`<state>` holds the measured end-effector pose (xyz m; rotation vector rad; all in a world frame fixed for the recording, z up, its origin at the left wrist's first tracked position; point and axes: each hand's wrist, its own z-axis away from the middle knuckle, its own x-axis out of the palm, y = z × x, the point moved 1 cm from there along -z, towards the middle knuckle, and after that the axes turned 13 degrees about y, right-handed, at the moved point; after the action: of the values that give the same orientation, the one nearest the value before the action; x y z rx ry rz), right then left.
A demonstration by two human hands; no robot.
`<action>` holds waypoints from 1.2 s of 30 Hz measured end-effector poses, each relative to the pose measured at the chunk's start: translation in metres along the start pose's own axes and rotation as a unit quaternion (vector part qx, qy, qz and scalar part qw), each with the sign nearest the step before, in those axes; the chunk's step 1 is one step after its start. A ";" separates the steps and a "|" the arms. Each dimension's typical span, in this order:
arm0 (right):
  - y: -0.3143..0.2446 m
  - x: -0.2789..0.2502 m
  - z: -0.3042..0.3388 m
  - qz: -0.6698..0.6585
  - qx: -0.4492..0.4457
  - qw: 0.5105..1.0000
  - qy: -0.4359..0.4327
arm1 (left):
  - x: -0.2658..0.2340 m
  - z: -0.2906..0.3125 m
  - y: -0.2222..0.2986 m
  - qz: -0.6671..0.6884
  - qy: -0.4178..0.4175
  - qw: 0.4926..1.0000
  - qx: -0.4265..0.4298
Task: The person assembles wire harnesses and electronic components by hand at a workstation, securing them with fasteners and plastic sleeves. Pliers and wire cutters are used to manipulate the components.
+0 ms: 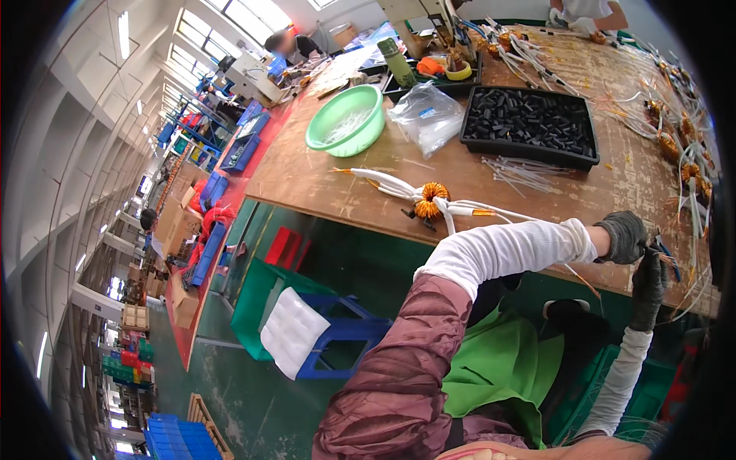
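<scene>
My left hand (624, 237), in a dark grey glove, is closed at the right front edge of the bench. My right hand (649, 284), gloved alike, comes up from below with its fingers pinched together. Between them stick out thin copper-coloured wire ends (664, 259), with something blue beside them that is too small to name. To the left of my hands lies a ring coil (432, 201) wound with orange wire, its white-sleeved leads (387, 182) stretched along the bench edge. Loose white cable ties (525, 173) are scattered beyond my left forearm.
A black tray (530, 150) of small black pieces, a clear plastic bag (429, 119) and a green basin (345, 121) stand on the wooden bench. More wound coils (668, 146) lie along its right side. A blue stool (345, 337) is below. Other people work farther off.
</scene>
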<state>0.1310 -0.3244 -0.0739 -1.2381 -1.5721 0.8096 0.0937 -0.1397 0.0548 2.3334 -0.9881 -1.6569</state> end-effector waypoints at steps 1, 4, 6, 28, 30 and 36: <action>-0.003 0.011 0.003 -0.013 -0.013 0.999 0.029 | -0.002 0.002 -0.006 0.027 0.009 1.000 -0.003; -0.005 0.011 0.005 -0.049 0.132 0.990 0.014 | -0.014 0.013 -0.015 0.038 -0.003 0.999 -0.024; -0.025 0.038 0.015 -0.094 0.198 0.975 0.031 | -0.025 0.029 -0.023 0.036 -0.012 0.997 -0.060; -0.052 0.172 0.073 -0.128 0.419 0.892 -0.109 | -0.092 0.171 -0.080 -0.037 0.128 0.989 -0.058; -0.047 0.181 0.077 -0.113 0.420 0.892 -0.123 | -0.093 0.169 -0.069 -0.060 0.155 0.984 -0.057; -0.029 0.175 0.048 -0.023 0.498 0.860 -0.109 | -0.084 0.176 -0.039 -0.026 0.168 0.985 0.013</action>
<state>0.0690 -0.1609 -0.0165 -0.3450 -1.0470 1.5060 -0.0599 -0.0145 0.0353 2.5601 -0.8895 -1.2097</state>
